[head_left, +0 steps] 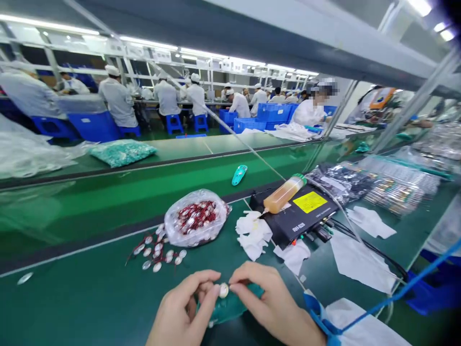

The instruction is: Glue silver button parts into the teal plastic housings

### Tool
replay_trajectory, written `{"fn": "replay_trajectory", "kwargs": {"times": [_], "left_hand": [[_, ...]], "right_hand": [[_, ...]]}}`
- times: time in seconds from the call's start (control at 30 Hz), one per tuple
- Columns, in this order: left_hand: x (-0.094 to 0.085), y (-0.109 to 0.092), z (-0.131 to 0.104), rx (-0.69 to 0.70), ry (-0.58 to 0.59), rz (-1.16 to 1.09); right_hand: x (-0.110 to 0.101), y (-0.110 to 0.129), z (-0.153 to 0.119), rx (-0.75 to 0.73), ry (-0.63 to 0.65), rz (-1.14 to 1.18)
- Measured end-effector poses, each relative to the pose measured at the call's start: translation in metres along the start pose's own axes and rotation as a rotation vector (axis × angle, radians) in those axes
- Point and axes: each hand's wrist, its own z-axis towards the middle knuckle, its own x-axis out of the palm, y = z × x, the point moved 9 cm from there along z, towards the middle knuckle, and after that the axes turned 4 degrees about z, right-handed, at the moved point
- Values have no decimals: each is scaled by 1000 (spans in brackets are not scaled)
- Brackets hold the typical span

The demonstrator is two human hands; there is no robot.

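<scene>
Near the bottom middle, my left hand [190, 305] pinches a small round metallic disc [224, 290] at its left edge, between thumb and fingers. My right hand [264, 295] is closed in a pinch just right of the disc; whatever sits between those fingertips is too small to make out. Under both hands lies a teal plastic piece [226, 313], partly covered by the fingers. Similar discs with red and black wires [157, 250] are scattered on the green bench, beside an open clear bag [173, 229] full of them.
A black box [288, 230] carries an amber-filled syringe [284, 194]. Crumpled white tissues [254, 235] lie beside it. A teal shell [239, 175] rests on the green conveyor [194, 180]. From a blue wrist strap [319, 312] runs a cord. Several people in white work behind.
</scene>
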Motion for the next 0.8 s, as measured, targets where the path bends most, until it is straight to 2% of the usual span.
{"fn": "replay_trajectory", "kwargs": {"times": [0.1, 0.2, 0.33, 0.57, 0.8], "left_hand": [[-4, 7, -5, 104, 7, 139], [7, 17, -13, 156, 109, 208], [23, 24, -18, 187, 203, 239], [26, 26, -16, 206, 189, 230], [30, 27, -16, 185, 207, 214]], "right_hand": [[-2, -7, -6, 5, 46, -59], [-3, -13, -12, 15, 75, -178], [3, -9, -15, -68, 60, -323], [18, -12, -16, -102, 53, -385], [20, -15, -18, -94, 74, -381]]}}
